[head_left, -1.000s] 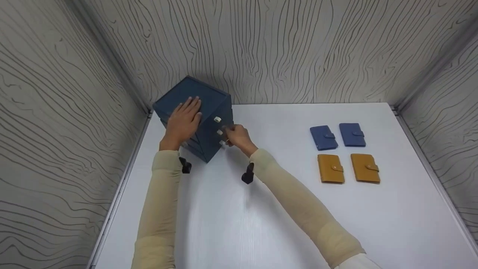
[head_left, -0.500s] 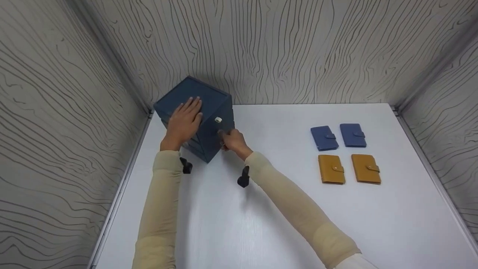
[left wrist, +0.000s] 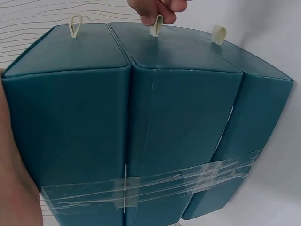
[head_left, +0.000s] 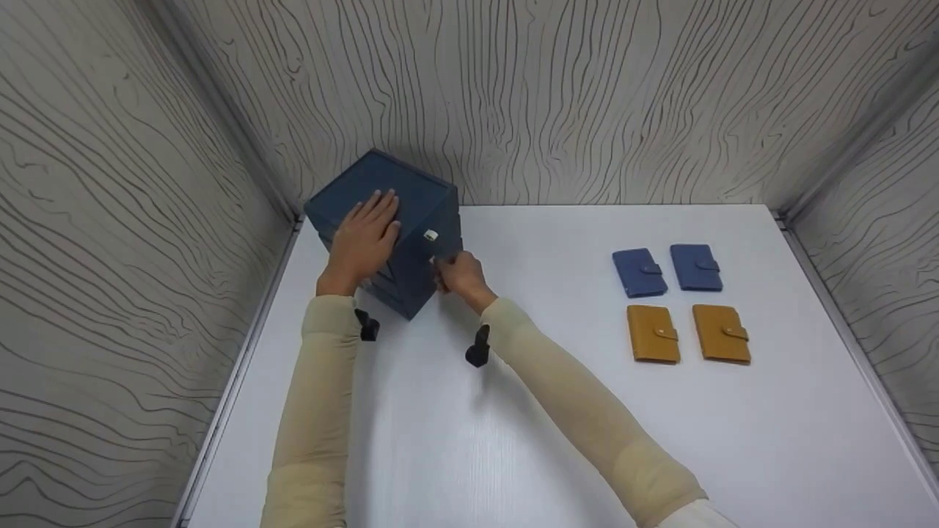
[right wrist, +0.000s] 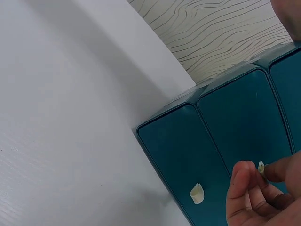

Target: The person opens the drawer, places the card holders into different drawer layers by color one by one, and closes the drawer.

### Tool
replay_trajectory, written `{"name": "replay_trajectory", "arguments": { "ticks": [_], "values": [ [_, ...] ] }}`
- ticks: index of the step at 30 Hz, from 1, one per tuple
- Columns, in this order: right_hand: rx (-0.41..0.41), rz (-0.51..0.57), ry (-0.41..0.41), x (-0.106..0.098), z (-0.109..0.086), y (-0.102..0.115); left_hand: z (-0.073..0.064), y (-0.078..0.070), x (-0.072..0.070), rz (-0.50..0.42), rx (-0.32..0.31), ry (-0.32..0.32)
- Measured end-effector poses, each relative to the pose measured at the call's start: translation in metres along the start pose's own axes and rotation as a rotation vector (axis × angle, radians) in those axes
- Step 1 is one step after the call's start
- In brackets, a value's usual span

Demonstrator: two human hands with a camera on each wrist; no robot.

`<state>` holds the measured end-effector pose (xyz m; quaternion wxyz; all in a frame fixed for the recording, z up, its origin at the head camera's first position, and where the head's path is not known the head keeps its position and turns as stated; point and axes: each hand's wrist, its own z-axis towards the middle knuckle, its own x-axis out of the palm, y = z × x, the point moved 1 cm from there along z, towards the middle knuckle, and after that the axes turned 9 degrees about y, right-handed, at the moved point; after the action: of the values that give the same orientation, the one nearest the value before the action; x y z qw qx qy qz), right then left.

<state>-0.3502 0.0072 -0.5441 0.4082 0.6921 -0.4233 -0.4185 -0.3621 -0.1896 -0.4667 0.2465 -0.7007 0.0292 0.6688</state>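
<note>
A dark teal stack of three drawers [head_left: 424, 275] stands angled at the back left of the white table in the head view. My left hand [head_left: 361, 243] lies flat on its top, fingers straight. On the front, my right hand [right wrist: 268, 197] pinches the cream pull loop [right wrist: 261, 167] of the middle drawer between thumb and finger. The top loop [left wrist: 75, 26] and the bottom loop [left wrist: 218, 35] are free, as the left wrist view shows. All the drawers look closed. Clear tape [left wrist: 160, 183] runs across the side of the stack.
Two blue snap-strap card holders [head_left: 640, 272] [head_left: 696, 267] lie at the right of the white table [head_left: 557, 293]. Two mustard ones [head_left: 653, 334] [head_left: 721, 334] lie in front of them. Wood-grain panels [head_left: 543, 103] wall in the back and sides.
My right hand has moved slightly left, from beside the loops onto the middle drawer's pull loop. The left hand stays on top of the stack.
</note>
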Motion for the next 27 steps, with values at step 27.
{"name": "replay_trajectory", "arguments": {
  "ticks": [27],
  "values": [
    [-0.048, -0.073, 0.032, -0.022, -0.014, -0.012, 0.002, 0.001, 0.000, 0.016, -0.006, 0.019]
  ]
}}
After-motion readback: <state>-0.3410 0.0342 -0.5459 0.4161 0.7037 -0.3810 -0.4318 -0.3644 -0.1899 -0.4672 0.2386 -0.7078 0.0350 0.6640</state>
